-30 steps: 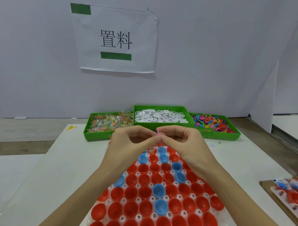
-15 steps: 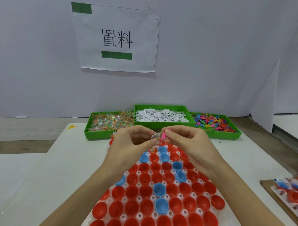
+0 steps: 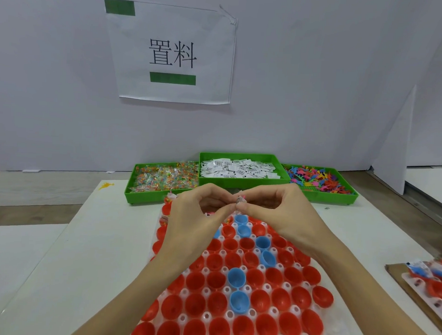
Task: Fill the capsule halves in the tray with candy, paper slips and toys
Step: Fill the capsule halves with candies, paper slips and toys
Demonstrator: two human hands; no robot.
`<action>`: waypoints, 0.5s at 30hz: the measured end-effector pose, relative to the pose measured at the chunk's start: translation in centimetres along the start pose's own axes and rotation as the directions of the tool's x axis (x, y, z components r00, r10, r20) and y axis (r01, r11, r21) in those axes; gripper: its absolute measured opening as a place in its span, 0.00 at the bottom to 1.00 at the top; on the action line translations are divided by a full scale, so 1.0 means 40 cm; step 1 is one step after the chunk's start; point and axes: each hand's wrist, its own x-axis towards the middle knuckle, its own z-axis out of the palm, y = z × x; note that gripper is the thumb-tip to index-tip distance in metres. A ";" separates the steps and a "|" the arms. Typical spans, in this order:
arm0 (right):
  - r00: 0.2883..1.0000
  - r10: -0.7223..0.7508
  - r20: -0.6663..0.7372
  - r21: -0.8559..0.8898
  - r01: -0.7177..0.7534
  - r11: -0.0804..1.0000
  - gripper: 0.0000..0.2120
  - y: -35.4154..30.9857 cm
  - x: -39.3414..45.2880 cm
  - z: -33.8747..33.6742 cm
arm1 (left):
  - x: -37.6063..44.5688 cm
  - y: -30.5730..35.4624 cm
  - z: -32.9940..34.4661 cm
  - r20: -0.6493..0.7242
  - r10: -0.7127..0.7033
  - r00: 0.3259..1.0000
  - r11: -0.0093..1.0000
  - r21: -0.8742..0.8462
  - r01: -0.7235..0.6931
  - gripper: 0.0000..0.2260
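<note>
- Left hand (image 3: pixel 198 216) and right hand (image 3: pixel 276 214) meet fingertip to fingertip over the far end of the capsule tray (image 3: pixel 279 319); both pinch one small bundle (image 3: pixel 239 200) between them, clear wrapper with a pink bit showing. Exact contents too small to tell.
- Key relation: the open capsule halves lie directly below and toward 6 o'clock of the bundle; the nearest are the blue halves (image 3: pixel 240 219) just under the fingertips. Both hands about equally near.
- Most halves in view, red (image 3: pixel 217 301) and blue, look unfilled; a few at the tray's 10 o'clock corner appear filled.
- At 12 o'clock on the table (image 3: pixel 48 274): candy bin (image 3: pixel 164 178), paper-slip bin (image 3: pixel 240 166), toy bin (image 3: pixel 319 179).
- A second tray (image 3: pixel 426 279) sits at 3 o'clock.
- Nothing stands between bundle and halves.
</note>
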 end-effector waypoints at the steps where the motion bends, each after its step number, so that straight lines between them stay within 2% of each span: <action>1: 1.000 -0.012 0.010 -0.014 0.013 1.000 0.08 0.000 0.001 -0.003 | -0.003 -0.002 0.000 -0.007 -0.003 1.000 1.000 -0.016 0.003 0.06; 5: 1.000 -0.027 0.001 -0.096 0.027 0.995 0.06 0.014 0.011 -0.024 | -0.007 -0.007 0.011 0.036 -0.095 0.995 0.988 -0.118 0.098 0.06; 6: 0.999 -0.026 -0.031 -0.134 0.021 0.991 0.05 0.025 0.016 -0.029 | -0.004 -0.010 0.012 0.065 -0.118 0.991 0.987 -0.101 0.124 0.07; 8: 0.995 -0.009 -0.097 -0.198 -0.010 0.980 0.05 0.049 0.029 -0.036 | 0.000 -0.020 0.005 0.155 -0.115 0.981 0.991 0.088 0.103 0.09; 9: 0.993 -0.002 -0.121 -0.223 -0.025 0.974 0.05 0.062 0.036 -0.038 | -0.001 -0.024 0.002 0.228 -0.074 0.971 0.973 0.230 0.020 0.09; 11: 0.992 0.006 -0.129 -0.270 -0.041 0.962 0.05 0.084 0.051 -0.036 | -0.011 -0.028 0.002 0.413 0.035 0.910 0.874 0.429 -0.228 0.10; 13: 0.996 0.004 -0.087 -0.340 -0.034 0.940 0.05 0.098 0.065 -0.023 | -0.021 -0.033 0.007 0.559 0.067 0.827 0.761 0.507 -0.404 0.13; 15: 0.999 -0.004 -0.047 -0.413 -0.016 0.910 0.06 0.108 0.073 -0.002 | -0.026 -0.041 0.009 0.638 0.017 0.770 0.685 0.554 -0.473 0.17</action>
